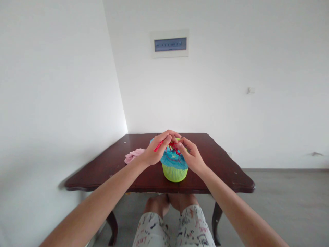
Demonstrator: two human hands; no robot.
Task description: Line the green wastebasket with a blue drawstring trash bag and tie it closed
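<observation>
A lime-green plastic basket [174, 174] stands upright on the dark wooden table, near its front edge. Blue cloth or film [173, 161] covers its top and hangs over the rim. Thin red ribbon [174, 147] runs above the blue cover, between my two hands. My left hand [160, 145] is closed on the ribbon, and a red end sticks out by the thumb. On the other side, my right hand [189, 153] pinches the ribbon between thumb and fingers. Their fingertips nearly meet over the basket, and part of the ribbon is hidden there.
A folded pink cloth [133, 156] lies on the table [210, 161], left of the basket. White walls stand behind and to the left. An electrical panel [170, 44] and a light switch [251, 90] are on the back wall. My legs are under the table's front edge.
</observation>
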